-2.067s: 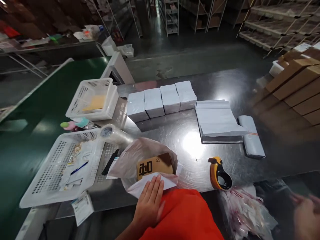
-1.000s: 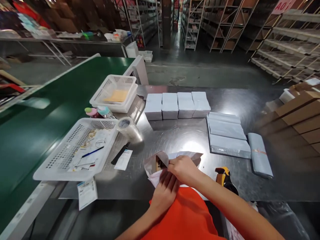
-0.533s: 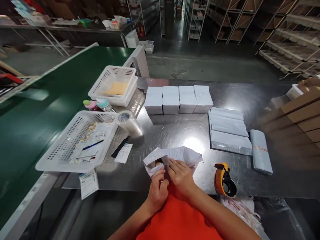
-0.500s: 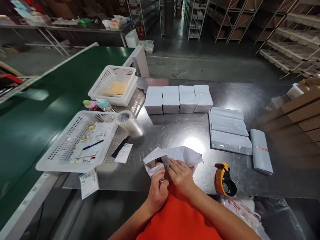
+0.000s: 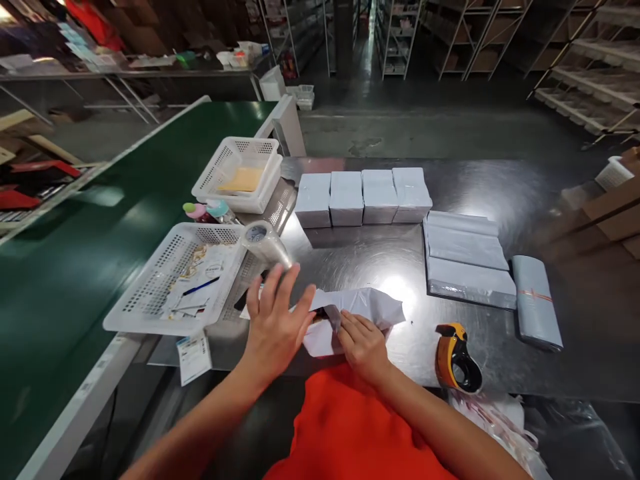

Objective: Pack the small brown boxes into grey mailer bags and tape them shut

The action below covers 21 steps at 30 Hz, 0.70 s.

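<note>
Head: shiny metal table (image 5: 345, 260) before dim shelving (image 5: 397, 43), left fingers (image 5: 269, 288) spread, right fingers (image 5: 356, 331) on bag (image 5: 377, 305), grip unclear.

No lettering, brand or number can be read with certainty. At 8 o'clock, a printed slip (image 5: 194, 358) at the table (image 5: 575, 220) edge carries a blue heading and rows of print — all too small to make out. At 9 o'clock, the tape roll (image 5: 270, 245) bears illegible marks on its core. Papers (image 5: 215, 257) in the basket (image 5: 150, 328), between 8 and 9 o'clock, show faint print — 1 with a blurred mark.
</note>
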Tool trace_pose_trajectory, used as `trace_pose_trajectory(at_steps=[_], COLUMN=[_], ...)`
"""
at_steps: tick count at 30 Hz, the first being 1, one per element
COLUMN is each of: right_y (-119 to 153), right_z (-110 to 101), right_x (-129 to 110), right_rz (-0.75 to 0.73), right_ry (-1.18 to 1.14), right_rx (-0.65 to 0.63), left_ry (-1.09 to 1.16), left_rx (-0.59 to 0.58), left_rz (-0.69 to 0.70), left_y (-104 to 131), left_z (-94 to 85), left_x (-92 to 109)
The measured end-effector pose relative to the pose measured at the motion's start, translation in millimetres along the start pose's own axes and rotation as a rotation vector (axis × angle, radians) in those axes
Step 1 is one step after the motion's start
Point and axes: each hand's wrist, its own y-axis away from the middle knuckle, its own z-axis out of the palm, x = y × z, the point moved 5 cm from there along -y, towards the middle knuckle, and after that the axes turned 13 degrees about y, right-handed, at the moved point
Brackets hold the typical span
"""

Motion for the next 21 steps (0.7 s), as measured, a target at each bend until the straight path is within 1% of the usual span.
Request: trace_pose_trajectory(at_steps=[1,2,4,8,13,15,16,17,19,20,21], right_y=[0,-1,-1,0,-1,-2,-2,-2,-3,-3,-3], right_z=[0,0,-1,-1,1,0,-1,-1,-2,-2,-2], right_x=[0,0,0,-1,0,1,1,1,0,0,1], right_rz=[0.004,0.009,0.015,0.016,0.031,0.035,0.035,0.034,0.026,0.021,0.018], right_ry=[0.000,-0.001,0.002,0.032,0.048,0.053,0.055,0.056,0.052,0.046,0.041], right_rx=[0.003,0.004,0.024,0.044,0.023,0.035,0.040,0.043,0.043,0.038,0.030], left_ry=[0.030,0.061,0.098,0.110,0.088,0.083,0.091,0.098,0.101,0.093,0.078], left_rx=[-0.037,-0.047,-0.043,-0.055,-0.088,-0.111,-0.102,-0.067,0.046,0.077,0.077], left_rz=[0.055,0.108,0.186,0.245,0.357,0.392,0.388,0.367,0.291,0.246,0.207], left_y=[-2,-1,7,40,79,87,88,87,77,70,63], left_z=[0.3,-1.1,-6.6,-16.0,-11.6,-14.0,-18.5,-24.9,-37.6,-39.3,-35.8], left_x=[-4,-8,-17,-35,-46,-45,-43,-39,-24,-14,-2])
